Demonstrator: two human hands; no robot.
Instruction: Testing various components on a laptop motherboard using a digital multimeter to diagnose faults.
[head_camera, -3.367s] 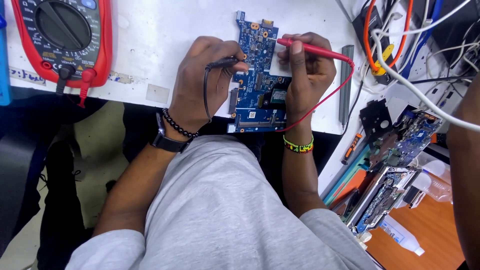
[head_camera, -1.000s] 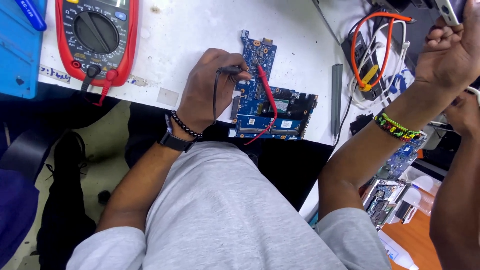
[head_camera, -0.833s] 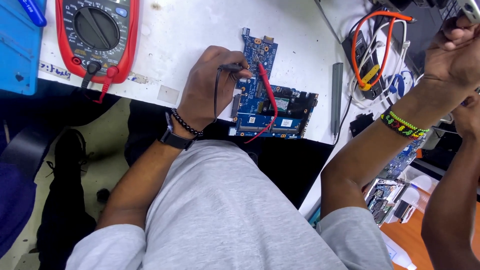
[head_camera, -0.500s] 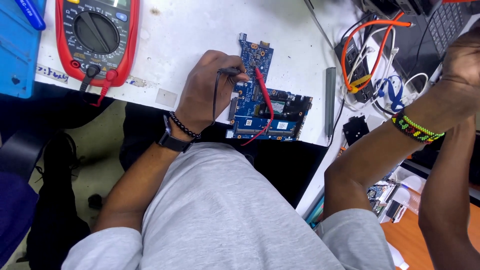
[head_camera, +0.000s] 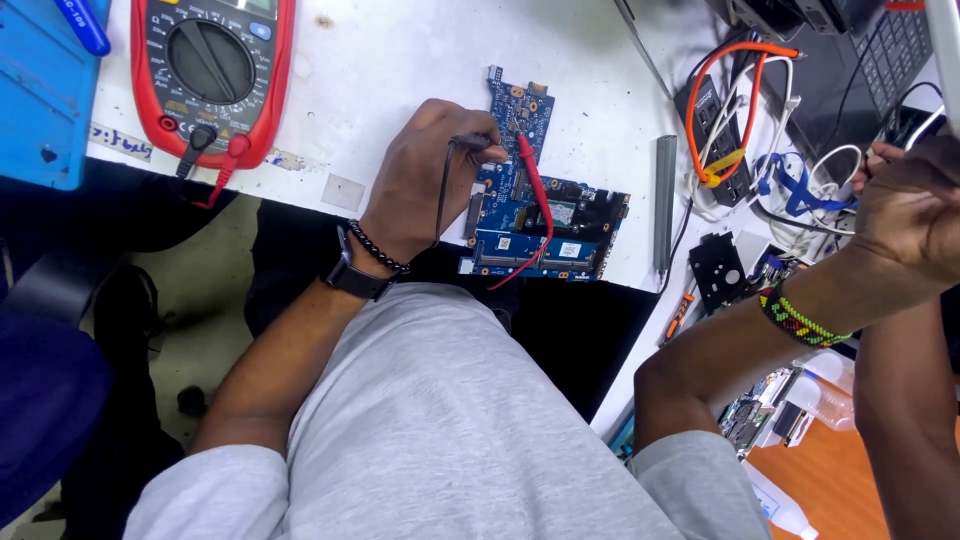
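A blue circuit board (head_camera: 545, 222) lies at the front edge of the white table (head_camera: 400, 60). My left hand (head_camera: 420, 175) rests at the board's left side and pinches a black test probe (head_camera: 478, 143) with its tip on the board's upper part. A red test probe (head_camera: 530, 178) lies loose across the board, its lead looping off the front edge. My right hand (head_camera: 905, 215), with a beaded wristband, is raised far to the right near a tangle of cables. Its fingers are curled, and what they hold is hidden.
A red multimeter (head_camera: 210, 65) sits at the back left with both leads plugged in, beside a blue mat (head_camera: 40, 95). A grey bar (head_camera: 665, 200), an orange cable (head_camera: 722, 95), white cables, a laptop keyboard (head_camera: 880, 60) and another person's arm (head_camera: 905, 420) are at the right.
My right hand let go of the red probe, which now lies on the board, and moved up and away to the right. My left hand kept the black probe on the board.
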